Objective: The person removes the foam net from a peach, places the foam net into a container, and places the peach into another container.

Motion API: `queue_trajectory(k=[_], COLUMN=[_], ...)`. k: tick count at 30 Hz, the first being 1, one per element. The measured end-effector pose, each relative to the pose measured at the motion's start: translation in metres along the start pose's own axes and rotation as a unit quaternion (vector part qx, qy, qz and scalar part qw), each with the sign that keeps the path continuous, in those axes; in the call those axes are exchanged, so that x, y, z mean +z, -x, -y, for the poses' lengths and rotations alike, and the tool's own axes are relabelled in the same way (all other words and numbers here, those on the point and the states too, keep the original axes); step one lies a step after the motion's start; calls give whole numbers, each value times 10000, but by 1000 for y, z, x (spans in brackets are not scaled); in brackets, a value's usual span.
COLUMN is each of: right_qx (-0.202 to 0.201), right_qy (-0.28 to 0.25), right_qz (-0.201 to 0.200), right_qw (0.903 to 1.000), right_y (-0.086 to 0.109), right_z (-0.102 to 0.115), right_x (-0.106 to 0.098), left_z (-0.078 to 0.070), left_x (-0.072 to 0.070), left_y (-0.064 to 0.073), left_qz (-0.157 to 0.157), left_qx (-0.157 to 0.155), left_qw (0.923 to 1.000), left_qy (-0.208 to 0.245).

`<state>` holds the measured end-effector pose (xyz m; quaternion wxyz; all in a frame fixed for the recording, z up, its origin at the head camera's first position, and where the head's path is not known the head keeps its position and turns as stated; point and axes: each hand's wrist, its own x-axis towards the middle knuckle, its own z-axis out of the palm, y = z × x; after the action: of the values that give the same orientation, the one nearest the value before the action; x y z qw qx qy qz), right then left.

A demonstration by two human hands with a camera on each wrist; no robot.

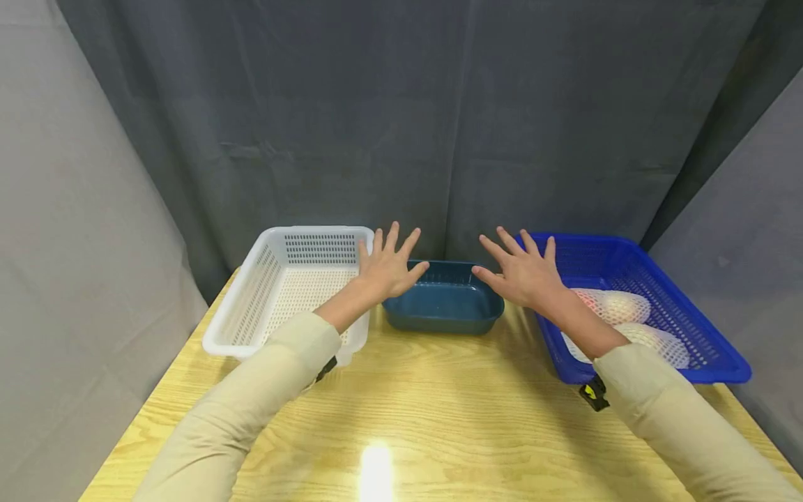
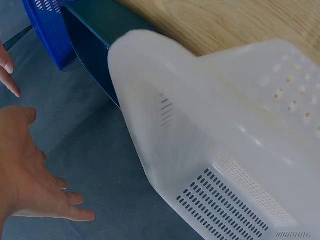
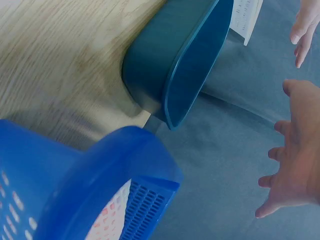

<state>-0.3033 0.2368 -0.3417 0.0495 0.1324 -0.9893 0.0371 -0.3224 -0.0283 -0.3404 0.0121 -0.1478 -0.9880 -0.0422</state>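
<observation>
My left hand (image 1: 387,270) is spread with fingers straight, above the gap between the white basket (image 1: 216,335) and the dark teal basin (image 1: 439,324). It holds nothing. The right hand (image 1: 527,275) is likewise spread, held over the space between the basin and the blue basket (image 1: 715,341), and nothing is in it. In the blue basket lie rounded items in white foam netting (image 1: 652,341), one showing red through the mesh; my right forearm partly covers them. No items show inside the white basket or the basin. The left wrist view shows the left hand (image 2: 35,170) apart from the white basket's rim.
All three containers stand in a row along the far side of a wooden table (image 1: 426,404). Behind them hangs a dark grey curtain (image 1: 389,118), with lighter grey cloth (image 1: 81,209) at the left and more on the right. A bright light reflection lies near the front.
</observation>
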Motion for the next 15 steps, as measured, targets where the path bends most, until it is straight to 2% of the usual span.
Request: queue_trajectory(k=[8, 15], right_qx=[150, 195], right_qy=[-159, -9], right_qz=[28, -86], right_qw=[9998, 9998], right_y=[11, 20], right_z=[-12, -23], right_x=[-1, -6], left_z=[-8, -19], left_x=[1, 6], left_y=[2, 7], left_qz=[-54, -35], left_qx=[238, 544], left_qw=[9996, 9984], left_qy=[147, 128])
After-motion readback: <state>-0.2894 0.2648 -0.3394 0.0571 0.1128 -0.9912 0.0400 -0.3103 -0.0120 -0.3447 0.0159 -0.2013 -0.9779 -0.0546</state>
